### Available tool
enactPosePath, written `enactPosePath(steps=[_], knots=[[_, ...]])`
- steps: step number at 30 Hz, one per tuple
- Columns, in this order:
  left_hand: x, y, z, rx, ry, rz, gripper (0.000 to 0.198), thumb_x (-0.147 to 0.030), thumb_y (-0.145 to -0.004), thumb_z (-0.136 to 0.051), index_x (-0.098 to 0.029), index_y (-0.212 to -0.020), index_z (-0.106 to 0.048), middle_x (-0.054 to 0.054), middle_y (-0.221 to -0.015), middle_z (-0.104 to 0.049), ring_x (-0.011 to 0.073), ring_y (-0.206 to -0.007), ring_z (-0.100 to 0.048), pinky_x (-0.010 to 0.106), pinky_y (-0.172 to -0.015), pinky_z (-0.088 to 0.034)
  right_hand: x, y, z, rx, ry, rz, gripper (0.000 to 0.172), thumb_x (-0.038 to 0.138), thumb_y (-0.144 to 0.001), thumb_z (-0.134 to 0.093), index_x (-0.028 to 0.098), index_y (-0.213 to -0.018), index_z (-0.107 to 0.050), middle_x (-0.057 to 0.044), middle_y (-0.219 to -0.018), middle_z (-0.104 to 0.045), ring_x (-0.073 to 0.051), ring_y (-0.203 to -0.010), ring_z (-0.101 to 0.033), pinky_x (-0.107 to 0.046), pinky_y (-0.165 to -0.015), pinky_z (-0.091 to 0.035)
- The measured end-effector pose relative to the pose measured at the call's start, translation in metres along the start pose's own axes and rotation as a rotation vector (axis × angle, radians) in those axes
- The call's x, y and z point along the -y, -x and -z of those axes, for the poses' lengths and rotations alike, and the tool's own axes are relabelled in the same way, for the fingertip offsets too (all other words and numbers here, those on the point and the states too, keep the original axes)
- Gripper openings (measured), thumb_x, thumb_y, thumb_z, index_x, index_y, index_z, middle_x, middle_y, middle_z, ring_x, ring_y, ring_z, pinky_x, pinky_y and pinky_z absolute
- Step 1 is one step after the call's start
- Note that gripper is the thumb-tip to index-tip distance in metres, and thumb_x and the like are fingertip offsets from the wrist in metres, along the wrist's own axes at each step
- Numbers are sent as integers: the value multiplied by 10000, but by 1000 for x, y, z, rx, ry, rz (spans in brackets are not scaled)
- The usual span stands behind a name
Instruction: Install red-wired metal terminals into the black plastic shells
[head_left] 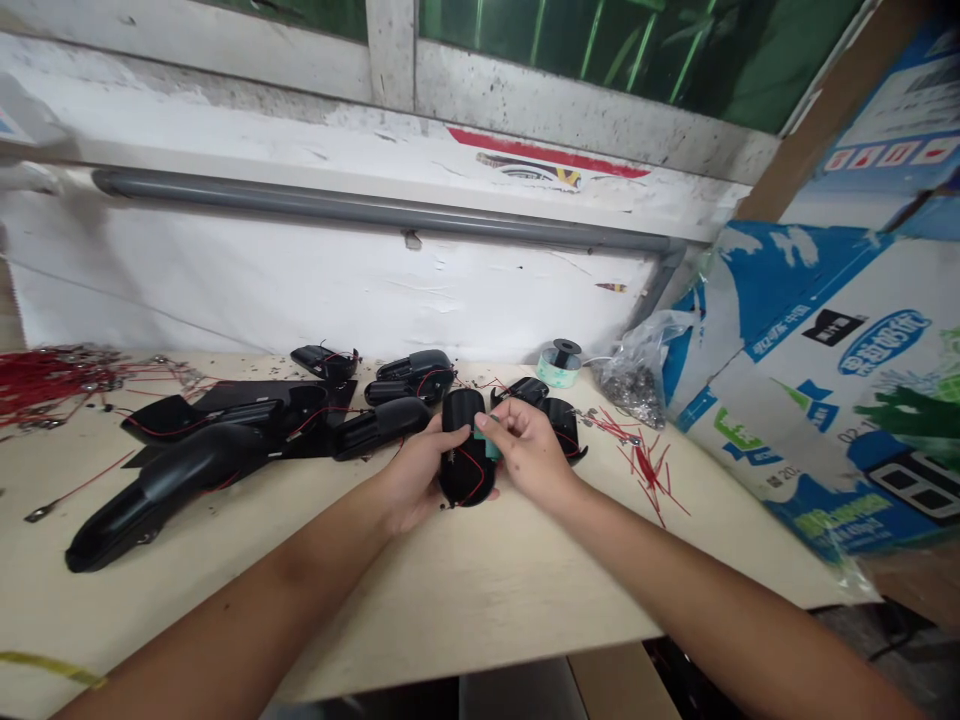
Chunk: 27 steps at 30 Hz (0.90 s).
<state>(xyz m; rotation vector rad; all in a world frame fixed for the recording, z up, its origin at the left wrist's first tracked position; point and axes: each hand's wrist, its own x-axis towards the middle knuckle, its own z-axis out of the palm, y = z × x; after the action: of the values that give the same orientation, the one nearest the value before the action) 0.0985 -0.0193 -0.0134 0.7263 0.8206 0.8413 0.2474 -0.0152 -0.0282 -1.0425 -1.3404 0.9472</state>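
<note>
My left hand (416, 478) grips a black plastic shell (463, 450) with thin red wires running across it, held just above the tabletop. My right hand (527, 448) pinches a small green part (487, 441) against the shell's right side. Both hands are closed. Several more black shells (409, 376) with red wires lie just behind and to the left of my hands.
A pale wooden table (480, 600) carries long black housings (172, 478) at left, red wires (45, 375) at far left, loose red wire pieces (649, 465), a tape roll (559, 363) and a clear bag of small metal parts (634, 385). Blue-and-white cardboard boxes (825, 380) stand at right. A white wall lies behind.
</note>
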Motion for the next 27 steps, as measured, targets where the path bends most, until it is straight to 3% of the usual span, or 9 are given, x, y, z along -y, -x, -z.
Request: enactPosePath(steps=[4,7,10,13,16,20,23,27], knots=[[-5,0,2,8,71,-27,324,-246,-905,-564,-217,-1228,-546,114,-1027,-684,249,-810,-705,468,-702,-621,8,-2,8,11,-83,63,301,508,-869,-631,235,-907,-511,17,-751,-594,-139,-553,-524,-256,-500,-450],[-9,2,1,-63,59,-44,297,-237,-910,-548,-203,-1205,-550,114,-995,-678,244,-780,-693,466,-684,-621,13,-3,14,75,73,171,216,422,-947,-538,255,-1084,-548,9,-821,-614,-141,-605,-546,-269,-584,-473],[-9,4,-1,-36,-8,-64,320,-216,-907,-552,-234,-1226,-564,108,-1071,-668,235,-806,-688,430,-669,-618,15,-4,18,183,360,216,166,337,-920,-591,212,-974,-687,-11,-797,-631,-154,-669,-564,-279,-646,-458],[-6,3,-1,22,-74,-50,334,-221,-912,-549,-246,-1244,-578,108,-1110,-666,228,-801,-686,384,-634,-608,14,-5,19,240,478,208,112,278,-846,-696,198,-907,-747,-21,-793,-659,-173,-701,-585,-287,-646,-447],[-4,1,1,23,-110,-51,350,-221,-920,-543,-243,-1268,-568,115,-1113,-660,224,-764,-679,395,-606,-606,15,-5,21,247,534,294,66,226,-861,-689,195,-851,-747,-28,-802,-684,-182,-745,-610,-300,-703,-456],[-4,-1,1,42,-108,-54,347,-210,-923,-539,-231,-1269,-557,126,-1130,-644,248,-781,-678,460,-577,-615,19,-4,24,276,676,421,130,197,-931,-608,186,-879,-727,-56,-891,-688,-193,-839,-632,-306,-777,-466],[-4,0,0,39,-84,-54,283,-192,-928,-520,-167,-1206,-568,150,-1062,-654,261,-761,-687,441,-556,-613,20,-2,24,298,800,448,168,195,-965,-552,170,-903,-706,-78,-940,-671,-208,-863,-631,-322,-787,-469],[-4,2,-3,39,-38,-66,206,-164,-937,-483,-119,-1120,-567,143,-914,-668,267,-696,-700,414,-545,-608,16,-1,21,224,709,460,150,156,-955,-557,164,-857,-670,-56,-892,-654,-191,-837,-627,-301,-765,-471]])
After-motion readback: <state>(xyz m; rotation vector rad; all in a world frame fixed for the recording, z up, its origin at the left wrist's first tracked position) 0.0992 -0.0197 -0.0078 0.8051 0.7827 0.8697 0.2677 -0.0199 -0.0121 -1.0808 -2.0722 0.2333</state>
